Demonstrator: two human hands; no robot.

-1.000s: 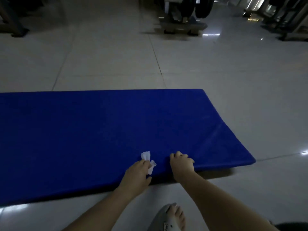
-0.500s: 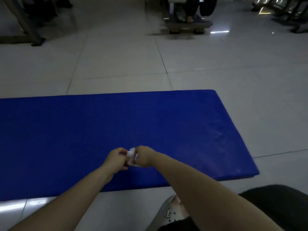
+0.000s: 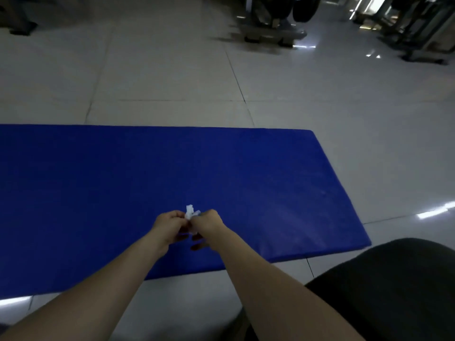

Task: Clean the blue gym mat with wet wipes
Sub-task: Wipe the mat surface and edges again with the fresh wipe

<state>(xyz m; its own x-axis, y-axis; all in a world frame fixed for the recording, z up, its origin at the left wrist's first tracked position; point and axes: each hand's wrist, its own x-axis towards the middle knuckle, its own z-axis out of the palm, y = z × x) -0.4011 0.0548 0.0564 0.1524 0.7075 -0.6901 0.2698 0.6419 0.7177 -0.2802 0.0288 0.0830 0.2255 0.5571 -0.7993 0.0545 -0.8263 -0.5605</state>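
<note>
A blue gym mat (image 3: 123,183) lies flat on the tiled floor and runs off the left edge of the view. Above its near half, both my hands meet around a small crumpled white wet wipe (image 3: 190,212). My left hand (image 3: 170,225) pinches the wipe from the left. My right hand (image 3: 209,223) pinches it from the right, with its lower fingers spread downward. Most of the wipe is hidden between the fingers.
Pale glossy floor tiles (image 3: 344,114) surround the mat. Gym machines stand at the back: a weight machine (image 3: 273,23) at the centre top and frames (image 3: 418,28) at the far right. My dark-clothed knee (image 3: 394,286) fills the lower right.
A second ago my left hand alone held the wipe at the mat's near edge, my right hand resting on the edge. Both hands rose and came together on the wipe over the mat.
</note>
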